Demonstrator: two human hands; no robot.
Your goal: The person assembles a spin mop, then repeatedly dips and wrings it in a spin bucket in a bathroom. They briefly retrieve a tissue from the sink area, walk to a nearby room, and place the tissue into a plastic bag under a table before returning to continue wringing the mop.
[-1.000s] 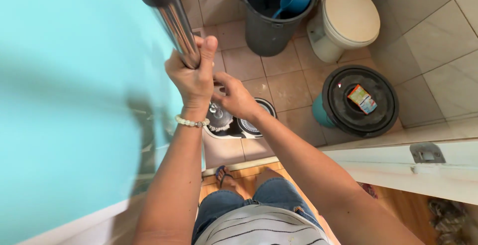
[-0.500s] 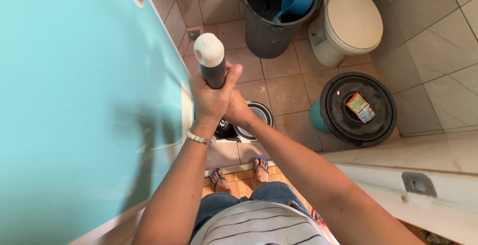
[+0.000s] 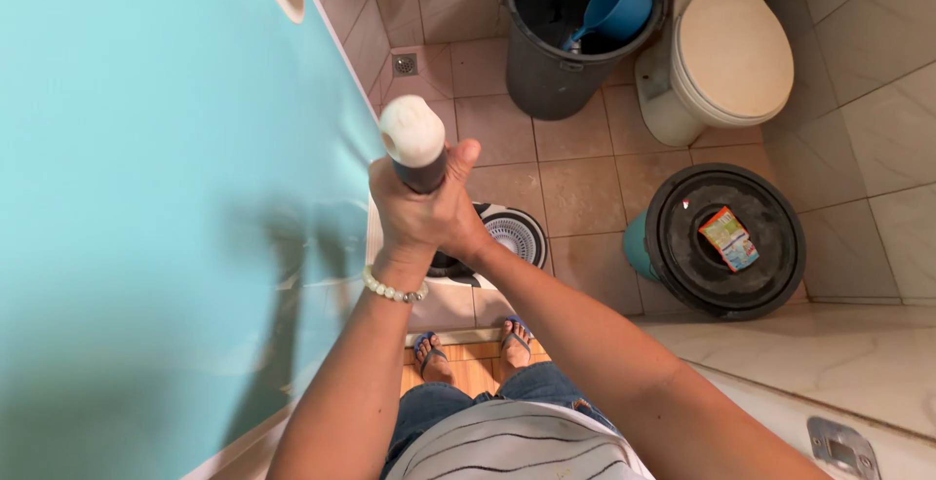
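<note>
Door left. Open bin ahead, scoop inside; toilet right of it. Lidded bucket nearer, packet on lid. Spinner bucket below the hands.

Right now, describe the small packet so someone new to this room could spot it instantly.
Start at the white toilet by the tiled wall. On the floor just in front of it stands a teal bucket capped by a round black lid. The small packet lies flat on that lid, the only colourful printed item there, unlike the open black bin holding a blue scoop.

Bead bracelet, striped shirt, jeans.
</note>
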